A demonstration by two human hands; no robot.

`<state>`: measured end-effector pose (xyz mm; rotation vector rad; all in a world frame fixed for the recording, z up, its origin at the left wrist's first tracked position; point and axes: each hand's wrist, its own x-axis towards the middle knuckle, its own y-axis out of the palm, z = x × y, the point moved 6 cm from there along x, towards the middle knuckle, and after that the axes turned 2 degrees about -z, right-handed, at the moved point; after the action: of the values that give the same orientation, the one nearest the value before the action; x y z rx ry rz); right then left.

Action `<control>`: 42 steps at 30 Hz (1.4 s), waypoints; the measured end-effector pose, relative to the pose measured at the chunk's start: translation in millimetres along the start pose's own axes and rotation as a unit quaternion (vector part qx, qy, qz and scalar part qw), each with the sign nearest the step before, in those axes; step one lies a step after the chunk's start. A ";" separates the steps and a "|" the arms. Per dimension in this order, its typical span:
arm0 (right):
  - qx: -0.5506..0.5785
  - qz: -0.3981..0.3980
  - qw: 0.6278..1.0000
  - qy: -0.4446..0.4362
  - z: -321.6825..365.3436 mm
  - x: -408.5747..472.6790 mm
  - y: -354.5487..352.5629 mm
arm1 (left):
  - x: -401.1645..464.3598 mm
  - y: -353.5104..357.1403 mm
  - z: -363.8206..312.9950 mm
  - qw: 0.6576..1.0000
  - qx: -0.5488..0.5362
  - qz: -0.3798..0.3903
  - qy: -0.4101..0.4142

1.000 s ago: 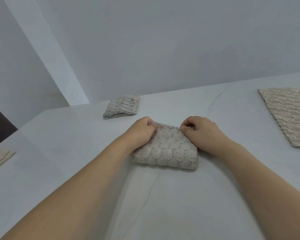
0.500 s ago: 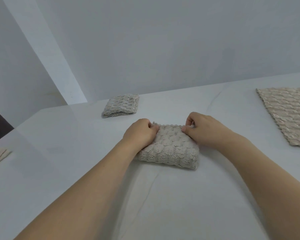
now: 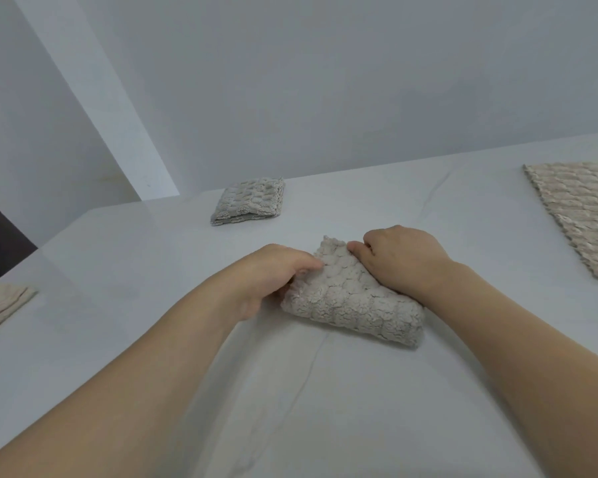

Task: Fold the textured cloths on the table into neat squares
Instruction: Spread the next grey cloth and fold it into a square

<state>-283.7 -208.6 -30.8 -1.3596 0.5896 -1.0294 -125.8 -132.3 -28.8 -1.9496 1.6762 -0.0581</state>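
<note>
A beige, bumpy-textured cloth [image 3: 353, 301] lies folded into a thick wad at the middle of the white table [image 3: 325, 408]. My left hand [image 3: 273, 274] grips its left side, fingers curled round the edge. My right hand [image 3: 401, 257] pinches its far right corner and its far edge is raised off the table. A second cloth of the same kind [image 3: 251, 201] lies folded in a small square farther back on the left. A larger beige cloth [image 3: 580, 212] lies spread flat at the right edge.
Another folded beige cloth [image 3: 0, 305] sticks in from the left edge of the table. A pale wall rises just behind the table's far edge. A dark opening shows at the far left.
Both hands have drawn closer together on the cloth's far edge and lifted it, so the wad now tapers toward the back. The view has shifted slightly.
</note>
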 end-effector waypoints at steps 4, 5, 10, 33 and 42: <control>0.042 -0.027 0.998 -0.025 2.6 -1.9 -1.8 | -20.7 -5.5 15.7 0.998 -0.069 -0.003 0.008; 0.060 -0.029 0.997 -0.025 2.9 -3.1 -2.8 | -23.2 -3.4 17.9 0.997 -0.078 -0.002 0.009; 0.032 -0.009 0.999 0.003 -0.5 -1.6 1.8 | -27.2 13.1 17.6 0.996 -0.072 0.041 0.029; 0.038 -0.044 0.992 0.109 -11.8 3.0 1.5 | -1.5 -21.7 32.1 0.983 0.017 -0.165 0.073; 0.055 -0.055 0.989 0.128 -10.0 0.6 0.0 | -49.6 11.0 -14.9 0.809 0.349 -0.350 0.319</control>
<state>-291.9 -214.1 -32.4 -1.1815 0.6413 -1.3205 -152.1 -92.9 -5.2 -1.8890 0.8962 -1.5218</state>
